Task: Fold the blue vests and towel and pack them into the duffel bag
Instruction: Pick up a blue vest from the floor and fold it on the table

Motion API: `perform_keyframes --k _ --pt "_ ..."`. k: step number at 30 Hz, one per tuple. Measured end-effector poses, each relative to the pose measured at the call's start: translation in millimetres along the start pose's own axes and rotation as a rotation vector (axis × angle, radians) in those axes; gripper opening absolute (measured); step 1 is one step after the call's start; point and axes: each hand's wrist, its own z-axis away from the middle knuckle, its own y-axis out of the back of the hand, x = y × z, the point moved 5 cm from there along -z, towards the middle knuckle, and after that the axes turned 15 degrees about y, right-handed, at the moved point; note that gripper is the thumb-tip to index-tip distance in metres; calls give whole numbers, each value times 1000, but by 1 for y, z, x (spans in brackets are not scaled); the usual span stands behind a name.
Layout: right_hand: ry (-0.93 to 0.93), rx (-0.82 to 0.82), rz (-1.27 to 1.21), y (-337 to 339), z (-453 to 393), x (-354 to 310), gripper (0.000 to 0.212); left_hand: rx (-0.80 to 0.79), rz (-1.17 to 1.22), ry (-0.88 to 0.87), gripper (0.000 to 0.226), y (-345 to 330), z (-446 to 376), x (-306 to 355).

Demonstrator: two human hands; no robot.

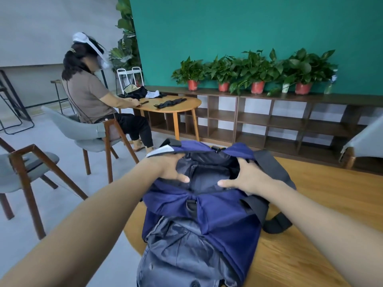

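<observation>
With your left hand [172, 167] and right hand [246, 177] each gripping a side of the duffel bag's [207, 212] open mouth on the wooden table [310, 245], expect soft, floppy fabric that sags, so keep hold at the rim.

Both hands were at the mouth of the blue duffel bag [215, 208] on the wooden table [310, 245]: left hand [170, 168] gripped one edge, right hand [246, 179] the other. Dark fabric, possibly a vest [182, 255], lay nearest.
</observation>
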Motion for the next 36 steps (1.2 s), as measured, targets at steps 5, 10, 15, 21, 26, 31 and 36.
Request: perform_keyframes --k 5,10,15,21,26,31,36 --pt "68 6 -171 -38 4 2 99 130 239 -55 89 -29 5 3" --pt "79 23 -138 -35 7 -4 99 157 398 -66 81 -24 16 12" --pt "152 33 -57 -24 34 -22 87 140 304 -33 80 -23 36 30" --pt "271 103 -23 -4 97 -29 65 276 360 -97 62 -13 90 75" --pt "268 198 4 27 170 -2 49 426 510 -131 41 -3 145 136" --pt "158 235 38 58 261 47 58 550 556 -308 26 -21 210 215" --pt "29 283 60 81 367 102 61 476 515 -463 35 -50 258 318"
